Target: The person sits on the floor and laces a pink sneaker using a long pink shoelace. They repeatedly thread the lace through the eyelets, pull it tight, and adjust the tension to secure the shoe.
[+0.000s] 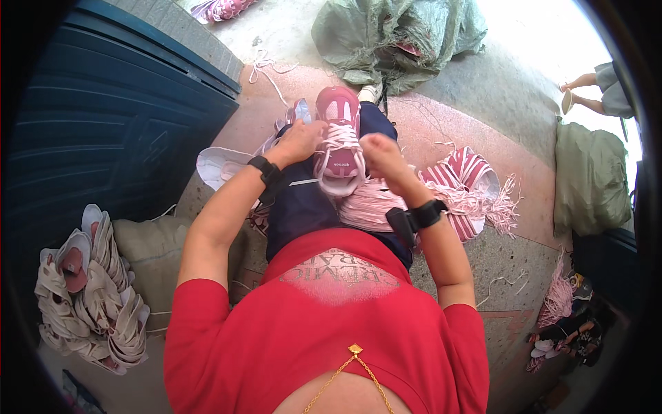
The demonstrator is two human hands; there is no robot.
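While the pink shoe (338, 164) sits between them, left hand (300, 143) curls at its edge, right hand (385, 159) curls just beside; whether they grip, I cannot tell. Floor (514, 90) spreads beyond, right.

Speaker A: There's the left hand (303, 141) at the pink shoe (341, 159), beside its white laces (340, 136)!
Speaker B: And the right hand (385, 162) sits opposite, bundled pink strands (372, 207) nearer the red shirt (331, 324)!

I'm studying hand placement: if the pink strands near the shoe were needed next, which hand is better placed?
Probably the right hand: it looks nearer the pink strands; the left hand is at the left side of the shoe.
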